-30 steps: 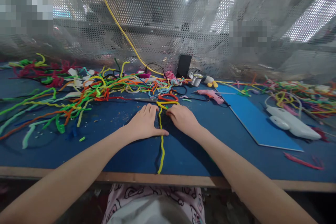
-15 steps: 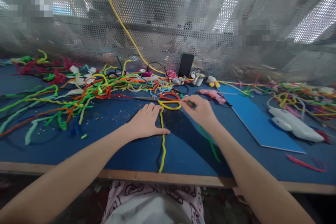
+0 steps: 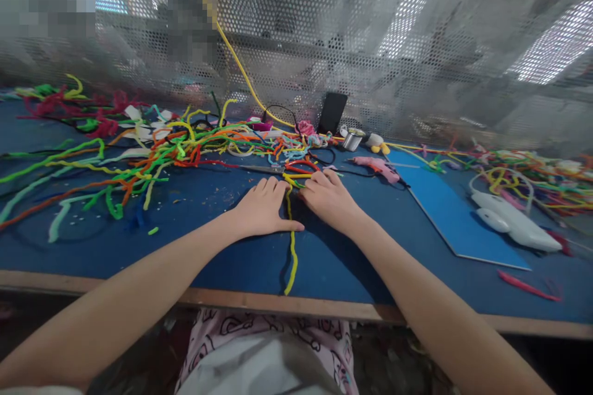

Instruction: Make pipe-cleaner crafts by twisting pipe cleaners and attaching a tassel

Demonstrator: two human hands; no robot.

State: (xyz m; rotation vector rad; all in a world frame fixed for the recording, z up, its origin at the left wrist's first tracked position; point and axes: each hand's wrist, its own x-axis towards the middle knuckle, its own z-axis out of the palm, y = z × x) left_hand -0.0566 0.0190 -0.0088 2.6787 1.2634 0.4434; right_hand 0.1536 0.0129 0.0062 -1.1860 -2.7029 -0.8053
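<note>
- The left hand [image 3: 262,207] lies palm down on the blue table [image 3: 222,253], fingers [image 3: 271,188] stretched forward and close together, thumb stuck out to the right so that it touches the yellow pipe cleaner [image 3: 291,241].
- The right hand [image 3: 328,197] lies flat just across that strand, fingers side by side and pointing up and left toward its far end; they press down there, but I cannot tell whether they pinch anything.
- The yellow pipe cleaner runs between the two hands. Its long axis goes from the near wooden edge of the table straight away from the person, with a slight wave; the near tip points at the person's lap, and the far end bends into a small loop at the fingertips.
- A green strand shows beside that loop, next to the right fingertips.
- Just beyond the hands lie scissors [image 3: 278,168] with red handles, blades pointing left.
- A tangle of coloured pipe cleaners [image 3: 152,154] spreads over the left half of the table; another heap [image 3: 532,173] lies far right.
- A pink glue gun [image 3: 376,166] lies right of the scissors, nozzle toward the left.
- A blue sheet [image 3: 454,210] lies flat right of the right arm, with a white glue gun [image 3: 514,222] beyond it.
- A dark phone [image 3: 334,112] leans upright against the perforated metal screen [image 3: 417,43]; beside it stands a small metal tin [image 3: 352,139].
- No writing or brand can be read anywhere.
</note>
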